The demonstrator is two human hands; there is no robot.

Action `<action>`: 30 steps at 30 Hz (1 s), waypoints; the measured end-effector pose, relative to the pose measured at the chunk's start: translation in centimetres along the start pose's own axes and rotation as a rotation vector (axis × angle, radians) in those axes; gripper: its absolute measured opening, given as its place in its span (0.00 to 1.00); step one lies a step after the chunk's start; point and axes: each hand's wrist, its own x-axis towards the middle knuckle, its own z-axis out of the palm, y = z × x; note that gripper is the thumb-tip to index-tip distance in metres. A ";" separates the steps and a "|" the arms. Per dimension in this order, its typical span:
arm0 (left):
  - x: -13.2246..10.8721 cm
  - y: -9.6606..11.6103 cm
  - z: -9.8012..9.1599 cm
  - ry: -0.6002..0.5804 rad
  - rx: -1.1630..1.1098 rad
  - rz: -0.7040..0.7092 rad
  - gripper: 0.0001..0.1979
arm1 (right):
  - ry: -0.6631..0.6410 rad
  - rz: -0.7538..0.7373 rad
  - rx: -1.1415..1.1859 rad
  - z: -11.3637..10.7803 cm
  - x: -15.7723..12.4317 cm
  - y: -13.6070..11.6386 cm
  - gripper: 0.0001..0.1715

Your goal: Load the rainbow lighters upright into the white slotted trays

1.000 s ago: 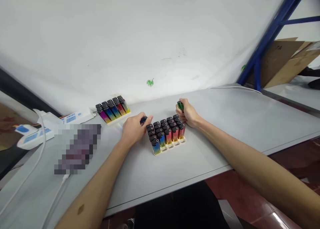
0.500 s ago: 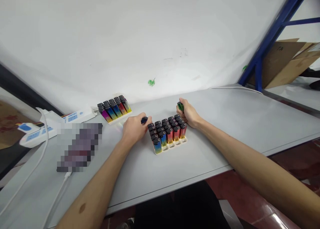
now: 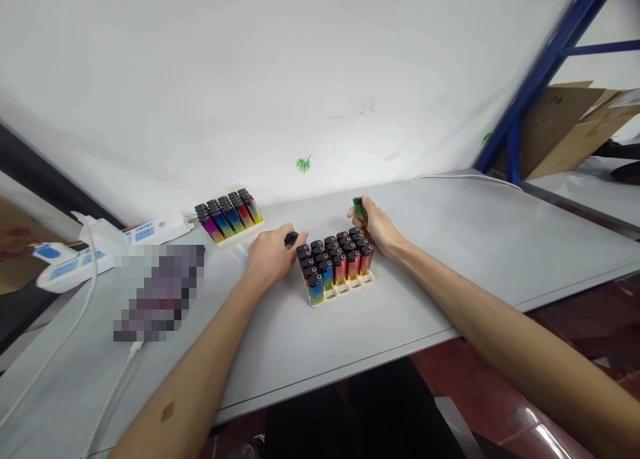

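Note:
My left hand [image 3: 270,253] is closed around a lighter [image 3: 291,238]; only its dark top shows beside the thumb. In my right hand [image 3: 377,225] is a green lighter [image 3: 358,209], gripped behind the near rack. Between the two hands stands a cream rack [image 3: 345,289] holding rows of upright lighters with black tops and coloured metallic bodies, blue, red and yellow. Several holes along its front row hold no lighter. Farther back on the left, a second rack [image 3: 240,233] is filled with similar lighters [image 3: 227,213].
A pixelated dark device [image 3: 163,292] with a white cable [image 3: 113,392] lies on the grey table [image 3: 390,332] at left. Behind it is a white power strip [image 3: 145,233]. A blue metal frame [image 3: 515,149] and cardboard boxes [image 3: 565,129] stand at right.
The green lighter in my right hand has turned more upright, showing more of its body, and the fingers have shifted. My left hand has barely moved.

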 end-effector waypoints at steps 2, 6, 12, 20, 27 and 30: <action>0.0 -0.1 0.0 -0.017 -0.029 0.016 0.16 | -0.008 -0.098 -0.102 -0.5 -0.3 -0.3 0.30; 0.0 -0.9 0.3 -0.032 -0.133 0.097 0.14 | 0.103 -0.299 -0.365 -1.8 -2.1 -2.8 0.23; 0.2 -1.4 1.0 -0.040 -0.155 0.274 0.18 | 0.099 -0.511 -0.535 -2.5 -7.9 -8.9 0.14; -0.1 -1.2 0.6 0.029 -0.049 0.395 0.18 | -0.107 -0.547 -0.889 1.3 -12.0 -8.0 0.11; 0.0 -1.3 0.5 0.055 -0.115 0.408 0.19 | -0.126 -0.589 -1.126 3.1 -12.2 -6.0 0.07; 0.1 -1.3 0.7 0.067 -0.143 0.412 0.18 | -0.145 -0.618 -1.172 2.8 -12.3 -6.6 0.05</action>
